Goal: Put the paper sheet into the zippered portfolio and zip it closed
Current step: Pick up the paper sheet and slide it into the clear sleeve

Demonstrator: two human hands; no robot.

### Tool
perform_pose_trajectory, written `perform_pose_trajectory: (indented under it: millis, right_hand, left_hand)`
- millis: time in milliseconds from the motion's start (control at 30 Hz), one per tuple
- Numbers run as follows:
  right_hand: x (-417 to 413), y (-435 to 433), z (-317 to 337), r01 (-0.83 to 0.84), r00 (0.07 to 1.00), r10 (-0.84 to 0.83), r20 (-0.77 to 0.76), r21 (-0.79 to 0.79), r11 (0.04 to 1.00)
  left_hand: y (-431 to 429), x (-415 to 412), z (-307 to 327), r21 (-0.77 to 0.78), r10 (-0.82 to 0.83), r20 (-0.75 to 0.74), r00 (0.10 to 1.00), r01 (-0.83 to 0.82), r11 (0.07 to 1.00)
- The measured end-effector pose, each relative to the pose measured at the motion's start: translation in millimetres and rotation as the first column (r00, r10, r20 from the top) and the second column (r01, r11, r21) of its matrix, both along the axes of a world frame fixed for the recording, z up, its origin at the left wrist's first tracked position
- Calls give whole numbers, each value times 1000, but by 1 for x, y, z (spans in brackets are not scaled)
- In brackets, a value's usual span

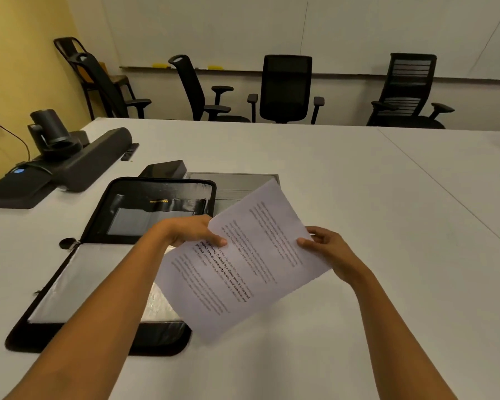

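Printed sheet (243, 261) (tilted) over open portfolio (98, 269)

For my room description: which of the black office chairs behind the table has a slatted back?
The rightmost chair: only its back shows horizontal slats with gaps between them.

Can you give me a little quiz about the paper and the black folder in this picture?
1. True or false: the portfolio is zipped shut.
2. How many hands hold the paper sheet? A none, B one, C two.
3. Fill in: the portfolio lies on a white ____.
Key: 1 false, it lies open. 2 C, the left hand and right hand. 3 table.
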State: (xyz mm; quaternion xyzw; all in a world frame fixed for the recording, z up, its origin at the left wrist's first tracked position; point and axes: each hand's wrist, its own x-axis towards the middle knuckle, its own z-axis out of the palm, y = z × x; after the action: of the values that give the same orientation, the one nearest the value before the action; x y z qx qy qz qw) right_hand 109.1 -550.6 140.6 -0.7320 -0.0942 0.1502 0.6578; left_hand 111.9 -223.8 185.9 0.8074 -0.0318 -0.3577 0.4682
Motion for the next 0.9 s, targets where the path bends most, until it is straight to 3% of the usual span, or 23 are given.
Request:
perform_pose_trajectory:
  millis: [100, 167, 267, 400, 500, 600, 667, 800, 900]
  right_hand:
    - [-4, 15, 6, -214, 974, 202, -102, -121, 969]
    - [-7, 23, 6, -231, 968, 213, -133, -139, 963]
    - [-9, 24, 2, -174, 977, 162, -137, -80, 982]
    - [-12, 9, -4, -110, 980, 106, -170, -15, 994]
    - [-14, 1, -11, -45, 978, 50, -201, 27, 999]
    - [-18, 7, -21, 4, 971, 16, -238, 85, 996]
    - [-20, 15, -28, 39, 967, -6, -255, 126, 991]
    - [-19, 31, -37, 117, 951, -45, -305, 221, 968]
    - [-14, 42, -39, 90, 940, -8, -341, 225, 970]
  left_hand:
    - [-4, -2, 14, 113, -111, 41, 993, 106, 988]
    - [-7, -1, 17, 150, -127, 81, 989, 113, 982]
    - [-1, -2, 19, 230, -56, 258, 964, -5, 973]
    - [28, -9, 14, 336, 56, 524, 850, -267, 903]
    - [52, -19, -4, 66, 412, 452, 791, -490, 869]
    - [55, -33, -23, -193, 684, 300, 665, -660, 726]
    - [50, -42, -35, -240, 750, 247, 614, -711, 661]
    - [37, -57, -49, -231, 748, 113, 654, -715, 660]
    - [30, -58, -55, -211, 761, 150, 631, -731, 649]
